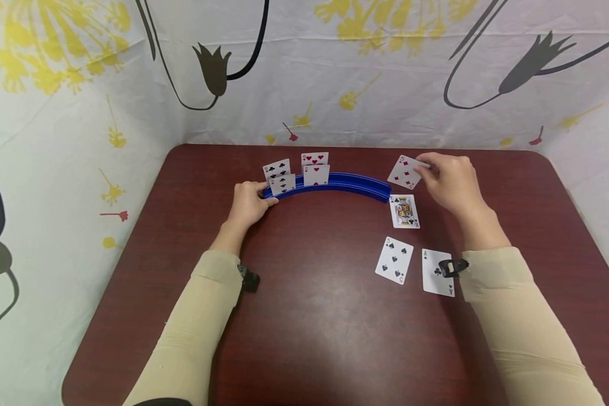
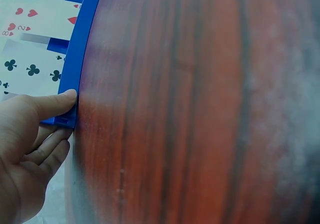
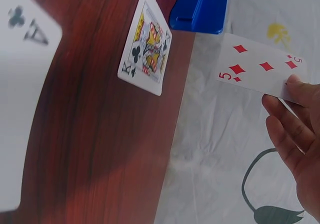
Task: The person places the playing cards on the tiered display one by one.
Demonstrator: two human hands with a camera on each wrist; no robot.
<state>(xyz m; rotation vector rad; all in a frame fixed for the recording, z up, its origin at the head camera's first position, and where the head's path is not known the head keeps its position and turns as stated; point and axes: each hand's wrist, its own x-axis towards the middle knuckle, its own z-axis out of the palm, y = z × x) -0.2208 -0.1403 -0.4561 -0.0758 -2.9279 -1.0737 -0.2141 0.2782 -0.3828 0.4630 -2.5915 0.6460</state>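
Observation:
My left hand (image 1: 247, 204) grips the left end of a curved blue card holder (image 1: 355, 183), thumb on its front edge and fingers behind and below. At that end two club cards (image 1: 282, 184) stand in the slots, one in front of the other. Beside them, a two of hearts (image 1: 316, 175) stands before another heart card (image 1: 314, 158). Beyond the holder's right end, my right hand (image 1: 451, 179) pinches the five of diamonds (image 3: 260, 66) by one corner between thumb and fingers. The card's face shows in the right wrist view, apart from the holder.
A king of clubs (image 1: 405, 212) lies face up just below the holder's right end. Nearer to me on the dark red table (image 1: 309, 316) are a five of spades (image 1: 394, 260) and an ace of clubs (image 1: 433, 279), partly covered by the right wrist camera. Patterned cloth surrounds the back and sides.

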